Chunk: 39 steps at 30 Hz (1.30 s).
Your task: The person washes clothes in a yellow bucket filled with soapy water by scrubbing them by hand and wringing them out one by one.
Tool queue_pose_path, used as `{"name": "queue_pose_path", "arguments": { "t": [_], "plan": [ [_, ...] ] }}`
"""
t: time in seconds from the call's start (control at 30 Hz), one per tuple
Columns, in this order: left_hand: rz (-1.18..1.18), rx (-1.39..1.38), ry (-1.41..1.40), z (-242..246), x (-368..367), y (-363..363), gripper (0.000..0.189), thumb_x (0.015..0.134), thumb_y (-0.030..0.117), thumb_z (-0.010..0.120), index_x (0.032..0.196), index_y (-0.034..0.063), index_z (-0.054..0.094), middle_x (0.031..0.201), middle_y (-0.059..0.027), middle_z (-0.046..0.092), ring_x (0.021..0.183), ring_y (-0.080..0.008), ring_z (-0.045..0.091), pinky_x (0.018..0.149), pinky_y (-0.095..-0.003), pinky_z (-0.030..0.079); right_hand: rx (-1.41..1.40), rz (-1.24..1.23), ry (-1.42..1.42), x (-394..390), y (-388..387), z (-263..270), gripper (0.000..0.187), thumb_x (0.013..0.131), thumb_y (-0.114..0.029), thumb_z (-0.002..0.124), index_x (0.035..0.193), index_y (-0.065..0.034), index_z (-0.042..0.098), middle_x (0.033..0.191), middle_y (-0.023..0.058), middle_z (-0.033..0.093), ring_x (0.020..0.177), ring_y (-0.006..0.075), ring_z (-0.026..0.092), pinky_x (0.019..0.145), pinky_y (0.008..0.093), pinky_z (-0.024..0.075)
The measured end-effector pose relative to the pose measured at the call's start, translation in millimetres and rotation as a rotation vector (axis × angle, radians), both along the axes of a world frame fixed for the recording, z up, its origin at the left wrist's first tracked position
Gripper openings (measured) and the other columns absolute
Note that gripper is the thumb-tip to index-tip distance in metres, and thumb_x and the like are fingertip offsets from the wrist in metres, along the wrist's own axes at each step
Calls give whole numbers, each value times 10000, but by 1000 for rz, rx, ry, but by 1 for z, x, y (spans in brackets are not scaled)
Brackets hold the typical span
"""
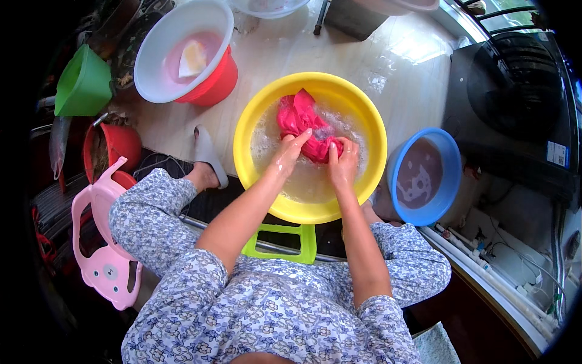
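A wet red cloth [301, 119] lies partly in soapy water [309, 184] inside a yellow plastic basin [242, 150]. My right hand [344, 163] grips the bunched lower right end of the cloth, thumb on the near side. At its lower left edge, my left hand [289, 154] has the thumb stretched over the fabric; its fingers are partly hidden under the cloth, so I cannot tell how firmly they hold it. Suds gather along the cloth's right side. Both wrists are above the basin's near half.
A blue basin [394, 182] of cloudy water stands at the right, near a black appliance [459, 91]. At upper left, a white basin [152, 50] with a pale block [192, 59] rests on a red bucket [218, 82]. A green stool [309, 245] and a pink chair [97, 268] are close by.
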<state>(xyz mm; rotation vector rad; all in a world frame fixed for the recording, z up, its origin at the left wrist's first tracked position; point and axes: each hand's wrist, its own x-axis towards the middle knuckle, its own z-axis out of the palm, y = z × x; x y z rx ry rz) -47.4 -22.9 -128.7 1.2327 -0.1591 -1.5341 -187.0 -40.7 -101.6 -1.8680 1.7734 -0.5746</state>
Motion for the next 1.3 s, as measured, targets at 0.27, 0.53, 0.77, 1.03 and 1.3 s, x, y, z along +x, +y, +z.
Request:
{"name": "queue_pose_path", "arguments": {
  "t": [0.27,0.53,0.77,1.03,1.3],
  "plan": [
    [-205,238,-290,-29,9,-8,375,883,274,617,1176,40,600,1053,-59,635,893,-151,574,819,-322,451,260,-195,-80,12,1,-8,367,810,-111,600,1176,-83,600,1142,229,587,1097,407,539,952,435,418],
    [112,33,428,22,2,-8,338,859,375,613,1091,134,562,1004,-86,606,916,-191,596,811,-355,522,-124,67,-374,44,31,91,340,742,-137,729,1070,-76,665,1102,144,572,1036,307,542,923,392,425],
    [126,-105,1029,-12,-14,8,158,830,287,606,846,147,537,777,-12,535,671,-115,499,598,-285,446,-369,198,-237,72,47,72,263,651,-168,777,849,-99,618,937,130,529,873,325,517,762,407,448],
    [257,211,382,51,-16,-8,121,805,130,525,684,136,517,689,31,503,628,-114,492,594,-291,444,-201,-23,-210,53,10,34,137,767,-179,655,781,-67,577,824,137,578,752,336,586,654,409,482],
    [110,44,265,16,-25,4,611,884,534,540,1282,74,493,1207,-76,575,1122,-194,543,977,-371,417,-151,153,399,13,11,36,438,851,-275,590,1262,-137,524,1391,122,414,1278,303,379,1040,531,249]
  ]
}}
